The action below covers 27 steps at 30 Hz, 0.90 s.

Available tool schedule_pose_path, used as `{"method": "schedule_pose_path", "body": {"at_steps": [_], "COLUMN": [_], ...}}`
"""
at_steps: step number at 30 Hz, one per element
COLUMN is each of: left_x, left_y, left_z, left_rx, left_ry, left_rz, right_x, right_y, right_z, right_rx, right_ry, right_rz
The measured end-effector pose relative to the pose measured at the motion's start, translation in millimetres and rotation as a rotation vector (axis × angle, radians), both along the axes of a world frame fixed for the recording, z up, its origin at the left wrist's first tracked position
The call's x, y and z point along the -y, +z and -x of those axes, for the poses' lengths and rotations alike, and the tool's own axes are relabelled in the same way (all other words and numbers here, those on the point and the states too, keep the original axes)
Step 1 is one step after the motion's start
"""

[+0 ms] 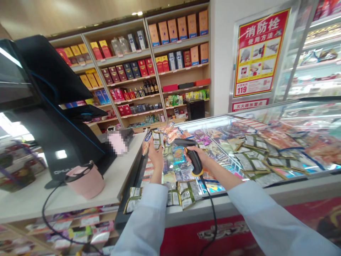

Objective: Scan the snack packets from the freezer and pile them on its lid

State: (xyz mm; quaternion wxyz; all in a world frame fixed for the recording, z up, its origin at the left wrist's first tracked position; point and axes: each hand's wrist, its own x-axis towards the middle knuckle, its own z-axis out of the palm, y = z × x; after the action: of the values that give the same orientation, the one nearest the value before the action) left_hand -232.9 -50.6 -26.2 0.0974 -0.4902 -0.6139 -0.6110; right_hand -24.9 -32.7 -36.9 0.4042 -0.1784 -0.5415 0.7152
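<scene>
My left hand (156,156) is closed on a small green and silver snack packet (157,139), held up with its printed label showing. To its right, my right hand (198,156) wraps round the handle of a black and yellow barcode scanner (195,161). The scanner's head points left toward the packet, with a gap between them. Its cable (212,209) hangs down past the freezer edge. Below my left hand, similar packets (186,193) lie along the near edge of the glass-topped freezer. A heap of such packets (253,156) spreads over the glass on the right.
At the left, a checkout screen (50,67) stands on a white counter (128,163) beside a pink container (86,181). Orange-red snack bags (173,132) lie at the freezer's far left. Shelves of boxed goods (130,71) line the back wall.
</scene>
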Motion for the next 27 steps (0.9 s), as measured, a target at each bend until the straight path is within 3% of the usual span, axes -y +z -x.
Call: {"method": "schedule_pose_path", "body": {"at_steps": [4,9,14,18,21,24,27], "left_x": [-9,-14,-1,20,36,49,51], "left_y": [-3.3,-1.3,31.0,66.8,76.4,64.0,35.1], "left_z": [5,12,-11,-68,-128,-191,-245], "left_rx": [-0.035,-0.104,-0.145,-0.152,-0.128,-0.125,-0.125], "left_ry": [-0.009,-0.010,-0.010,-0.200,-0.394,-0.522,-0.644], "left_rz": [-0.007,-0.072,-0.154,-0.244,-0.252,-0.179,-0.055], "right_x": [1,5,11,27,40,50,56], "right_y": [3.6,25.4,52.6,53.8,37.9,16.3,-2.3], "right_z": [0,-18,-78,-143,-189,-226,-252], "right_rx": [-0.075,-0.403,-0.528,-0.568,-0.591,-0.633,-0.676], "right_ry": [0.019,-0.104,-0.207,-0.341,-0.450,-0.521,-0.574], "right_rz": [-0.010,-0.066,-0.114,-0.134,-0.113,-0.067,-0.015]}}
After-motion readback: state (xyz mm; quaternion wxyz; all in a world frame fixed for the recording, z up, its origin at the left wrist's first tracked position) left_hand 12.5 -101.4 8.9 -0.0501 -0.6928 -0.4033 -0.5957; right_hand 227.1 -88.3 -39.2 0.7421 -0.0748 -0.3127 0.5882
